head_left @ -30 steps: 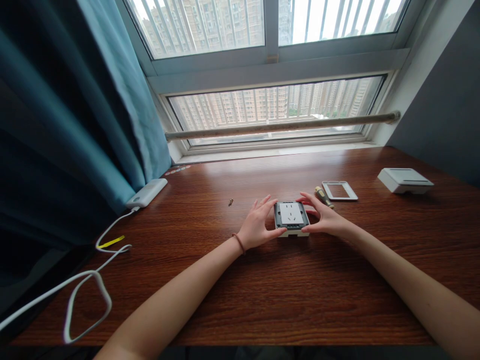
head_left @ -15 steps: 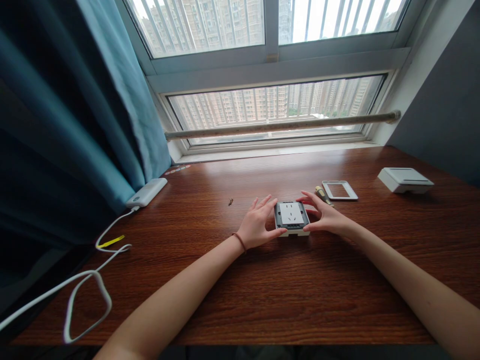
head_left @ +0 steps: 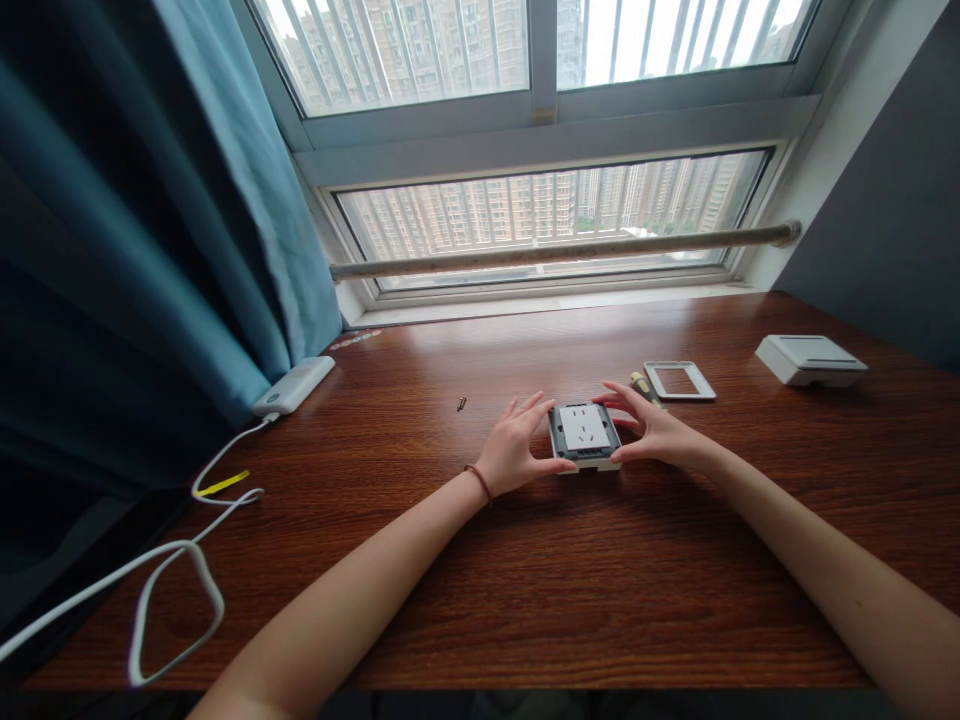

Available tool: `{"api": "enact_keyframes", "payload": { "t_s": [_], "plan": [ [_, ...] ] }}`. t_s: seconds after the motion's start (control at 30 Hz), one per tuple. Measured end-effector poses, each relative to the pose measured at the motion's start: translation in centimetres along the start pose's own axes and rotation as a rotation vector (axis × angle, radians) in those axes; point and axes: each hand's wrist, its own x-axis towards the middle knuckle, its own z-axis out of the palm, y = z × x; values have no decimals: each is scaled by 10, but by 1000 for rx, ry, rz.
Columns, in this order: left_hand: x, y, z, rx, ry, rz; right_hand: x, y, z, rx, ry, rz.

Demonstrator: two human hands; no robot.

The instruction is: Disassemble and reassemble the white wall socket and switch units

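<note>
A wall socket [head_left: 585, 428] with a white faceplate centre and dark grey frame sits on a white back box [head_left: 592, 466] on the wooden desk. My left hand [head_left: 521, 442] grips its left side, thumb along the front edge and fingertips at the far left corner. On the opposite side, my right hand [head_left: 646, 430] holds it between thumb and fingers. Behind that hand lies a screwdriver [head_left: 645, 388], partly hidden by the fingers. A white cover frame [head_left: 706, 384] rests just beyond it. Small screws [head_left: 461, 404] lie to the left of my left hand.
Another white box [head_left: 811, 358] stands at the far right of the desk [head_left: 480, 600]. On the left are a white power bank [head_left: 296, 387], a looped white cable [head_left: 214, 590] and a yellow strip [head_left: 223, 484]. A blue curtain [head_left: 225, 200] hangs beside the window.
The socket has shifted very slightly to the right at its front edge, and both thumbs have slid a little that way with it. Everything else stays where it was.
</note>
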Motion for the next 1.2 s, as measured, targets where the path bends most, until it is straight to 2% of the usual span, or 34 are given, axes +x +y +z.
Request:
{"api": "enact_keyframes", "payload": {
  "t_s": [0.27, 0.9, 0.97, 1.03, 1.13, 1.2],
  "plan": [
    [3, -1, 0, -109, -45, -90, 0, 1, -2, -16, -11, 12],
    [3, -2, 0, -198, -87, -126, 0, -4, -2, -43, -8, -1],
    [3, -3, 1, -214, -77, -110, 2, -8, -5, -68, 62, -6],
    [3, -3, 1, -240, -48, -101, 2, -11, -12, -197, 230, 4],
    [4, -3, -1, -283, 67, -89, 1, -9, -27, -649, 514, 82],
    [7, -8, -7, -273, 196, -133, 0, -3, -36, -946, 579, 164]
  ]
}}
